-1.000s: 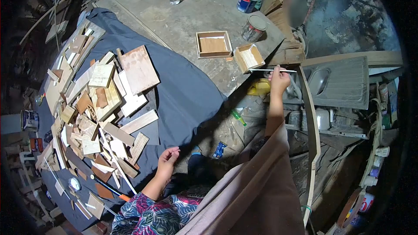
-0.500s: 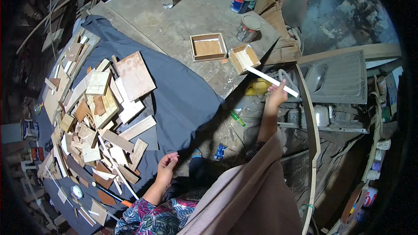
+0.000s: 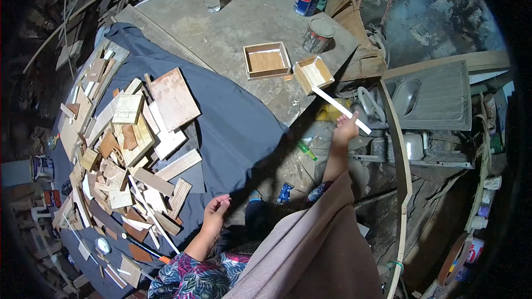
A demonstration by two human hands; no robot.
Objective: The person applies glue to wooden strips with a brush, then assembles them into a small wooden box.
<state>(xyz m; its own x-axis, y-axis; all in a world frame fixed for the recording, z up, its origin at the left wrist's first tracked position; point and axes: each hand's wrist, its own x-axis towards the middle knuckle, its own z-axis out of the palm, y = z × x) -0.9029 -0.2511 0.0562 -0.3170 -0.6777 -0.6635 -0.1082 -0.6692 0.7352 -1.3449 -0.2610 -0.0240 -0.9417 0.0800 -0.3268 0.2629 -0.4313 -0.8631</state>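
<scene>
Where the dark blue cloth (image 3: 233, 116) covers the left part of the round table (image 3: 233, 22), a heap of wood offcuts (image 3: 127, 144) lies spread across it. Left hand (image 3: 215, 210) rests near the lower edge of this cloth, just beside the nearest offcuts, fingers loosely curled and holding nothing. Further right, on the bare table surface, a shallow wooden box (image 3: 267, 60) lies flat, with a smaller wooden box (image 3: 314, 73) tilted just beside it at the table edge. Two tins (image 3: 317, 35) stand behind the boxes. Right hand (image 3: 344, 130) is raised beyond the table edge, well apart from the left hand, fingers clamped on the lower portion of a thin white strip (image 3: 341, 109). This strip runs diagonally, upper end near the smaller wooden box, lower end projecting past the fingers to the right. A metal sink unit (image 3: 438, 94) lies at the far right.
</scene>
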